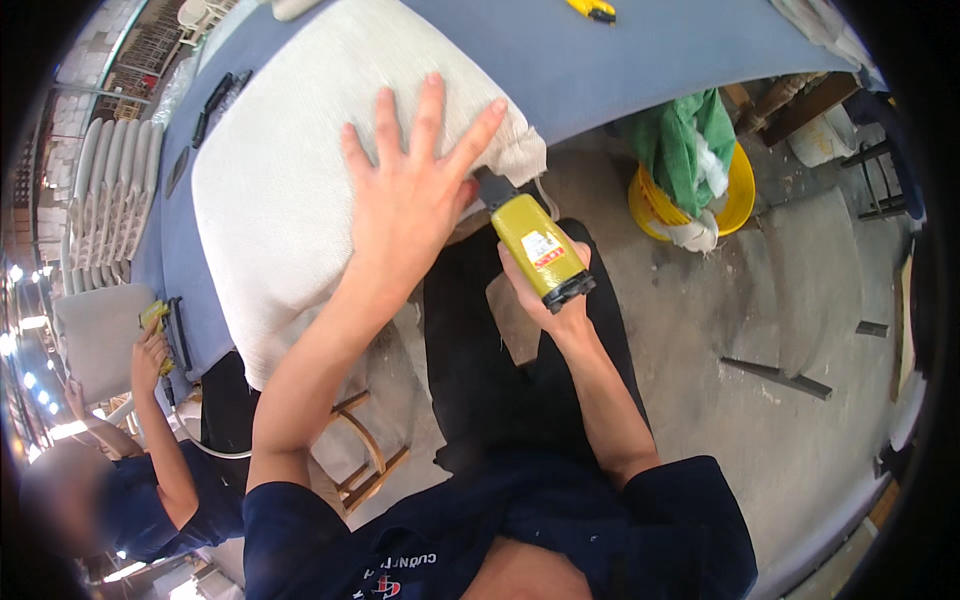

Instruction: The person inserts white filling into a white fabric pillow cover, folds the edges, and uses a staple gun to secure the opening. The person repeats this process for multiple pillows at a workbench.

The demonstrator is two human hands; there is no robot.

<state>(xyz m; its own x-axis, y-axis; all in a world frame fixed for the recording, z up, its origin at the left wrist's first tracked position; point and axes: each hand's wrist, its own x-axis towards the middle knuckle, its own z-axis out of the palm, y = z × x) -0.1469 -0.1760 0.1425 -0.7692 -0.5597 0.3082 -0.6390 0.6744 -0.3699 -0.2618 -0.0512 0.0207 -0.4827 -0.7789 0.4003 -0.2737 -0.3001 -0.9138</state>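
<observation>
A scuffed grey floor (675, 320) spread beneath a blue-covered table (600, 65). Pale padded seats (113, 190) stood stacked at the far left, near bright spots of light (15, 272); a brown wooden frame (375, 481) showed lower down, a yellow tub (743, 192) at the right.

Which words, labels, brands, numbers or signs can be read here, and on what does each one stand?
Yellow-green tool in the right hand: white and red sticker, print too small to read surely.
Wearer's dark shirt: white lettering and red emblem, upside down; I do not copy wording.
No other text is readable.
</observation>
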